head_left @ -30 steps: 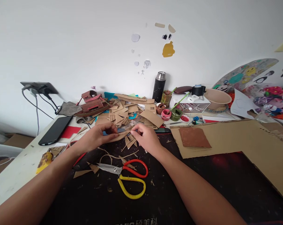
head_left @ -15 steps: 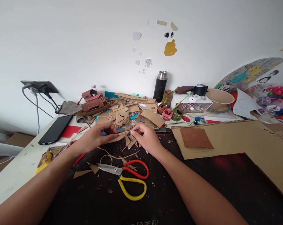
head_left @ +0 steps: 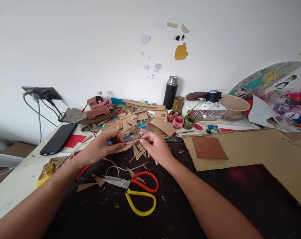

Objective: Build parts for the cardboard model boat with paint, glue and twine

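Legible text: none can be read anywhere in the scene.
Cardboard scraps: dark printed marks are carried by several pieces in the far pile, too small to be read.
Scrap with code: a square, code-like print is borne at the pile's right end, unreadable.

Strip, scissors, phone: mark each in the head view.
strip (head_left: 132, 142), head view, exposed middle stretch of the cardboard.
scissors (head_left: 128, 182), head view, pivot where the blades meet the handles.
phone (head_left: 57, 138), head view, middle of the dark screen.
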Available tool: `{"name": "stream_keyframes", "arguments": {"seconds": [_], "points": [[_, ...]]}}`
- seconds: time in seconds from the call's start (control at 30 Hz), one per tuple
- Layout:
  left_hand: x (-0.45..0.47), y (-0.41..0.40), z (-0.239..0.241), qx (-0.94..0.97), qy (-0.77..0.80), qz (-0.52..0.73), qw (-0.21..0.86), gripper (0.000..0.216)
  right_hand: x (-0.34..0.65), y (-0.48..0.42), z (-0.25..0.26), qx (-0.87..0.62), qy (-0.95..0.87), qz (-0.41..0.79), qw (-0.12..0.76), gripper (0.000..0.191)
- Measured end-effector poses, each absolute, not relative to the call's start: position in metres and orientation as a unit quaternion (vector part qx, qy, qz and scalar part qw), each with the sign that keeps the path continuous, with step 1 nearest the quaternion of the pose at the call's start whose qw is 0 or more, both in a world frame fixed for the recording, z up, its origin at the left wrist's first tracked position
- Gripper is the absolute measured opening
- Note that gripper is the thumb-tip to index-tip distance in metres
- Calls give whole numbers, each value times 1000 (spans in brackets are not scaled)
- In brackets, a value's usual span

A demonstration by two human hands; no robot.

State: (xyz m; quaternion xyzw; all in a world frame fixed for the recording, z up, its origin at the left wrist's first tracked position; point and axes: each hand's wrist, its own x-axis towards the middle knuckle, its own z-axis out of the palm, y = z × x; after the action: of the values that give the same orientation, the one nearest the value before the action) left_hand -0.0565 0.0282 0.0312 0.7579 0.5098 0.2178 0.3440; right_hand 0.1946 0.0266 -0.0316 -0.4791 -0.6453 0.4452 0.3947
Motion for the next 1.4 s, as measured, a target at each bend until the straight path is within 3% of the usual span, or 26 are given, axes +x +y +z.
{"name": "stream_keyframes", "arguments": {"seconds": [1.17, 1.4], "points": [[-59, 29, 31, 763, 516, 212, 326, 44, 195, 28, -36, -487, -642, 442, 395, 9], [-60, 30, 29, 764, 524, 203, 317, 44, 196, 26, -34, -465, -646, 453, 402, 20]]}}
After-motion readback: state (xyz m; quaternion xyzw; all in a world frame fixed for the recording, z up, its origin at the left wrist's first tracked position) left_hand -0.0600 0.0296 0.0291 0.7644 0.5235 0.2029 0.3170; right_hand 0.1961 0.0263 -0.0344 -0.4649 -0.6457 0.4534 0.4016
